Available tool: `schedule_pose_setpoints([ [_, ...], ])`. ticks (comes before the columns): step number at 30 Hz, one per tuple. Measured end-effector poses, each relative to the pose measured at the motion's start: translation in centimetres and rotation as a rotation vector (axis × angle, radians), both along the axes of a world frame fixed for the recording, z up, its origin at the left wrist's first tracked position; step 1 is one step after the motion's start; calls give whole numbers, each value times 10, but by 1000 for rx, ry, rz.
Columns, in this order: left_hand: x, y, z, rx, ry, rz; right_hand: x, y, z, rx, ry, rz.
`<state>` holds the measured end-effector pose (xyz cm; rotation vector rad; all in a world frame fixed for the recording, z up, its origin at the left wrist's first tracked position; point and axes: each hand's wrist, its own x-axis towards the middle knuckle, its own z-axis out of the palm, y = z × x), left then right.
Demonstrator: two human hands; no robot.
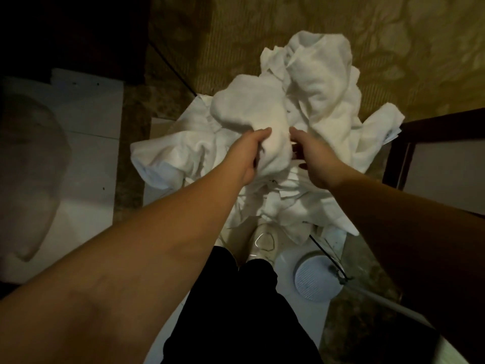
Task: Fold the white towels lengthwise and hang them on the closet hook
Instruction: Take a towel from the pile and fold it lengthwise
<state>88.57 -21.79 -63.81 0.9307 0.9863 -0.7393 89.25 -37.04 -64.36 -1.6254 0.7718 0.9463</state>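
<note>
Hands are both gripping one crumpled white terry towel point(252, 114), left hand point(250, 153) and right hand point(313, 156) pinching its near edge.

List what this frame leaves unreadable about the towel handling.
- Head view: fingertips of left hand and right hand are buried in the white towel.
- How many towels make up the pile: folds overlap.
- Closet hook: outside the frame.
- Left side: too dark.

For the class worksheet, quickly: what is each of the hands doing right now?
Left hand: grips the white towel lifted off the pile.
Right hand: grips the same towel, fingers curled into its edge.
</note>
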Motion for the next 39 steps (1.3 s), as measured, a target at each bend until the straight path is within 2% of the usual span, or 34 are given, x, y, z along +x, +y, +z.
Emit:
schedule_pose_setpoints([
  [5,-20,26,62,-51,-46,18,-5,18,52,107,-17,-42],
  [9,-37,46,126,-79,-127,16,-6,41,107,314,38,-205],
  [11,-45,55,159,-103,-165,16,-7,50,137,388,59,-209],
  [14,-59,70,210,-113,-215,18,-13,62,184,382,21,-107],
  [18,-86,90,275,-16,-228,42,-26,74,252,389,-88,13],
  [21,-109,105,327,35,-239,123,-39,86,311,453,-141,136],
  [26,-156,134,418,-1,-306,335,-72,111,417,556,-205,381],
  [29,-189,147,467,-54,-380,449,-100,126,472,552,-213,546],
  [32,-226,159,508,2,-482,484,-131,140,514,586,-205,666],
  [36,-286,178,563,4,-647,470,-177,163,561,626,-227,711],
  [39,-341,188,597,86,-722,447,-219,186,587,670,-231,613],
])
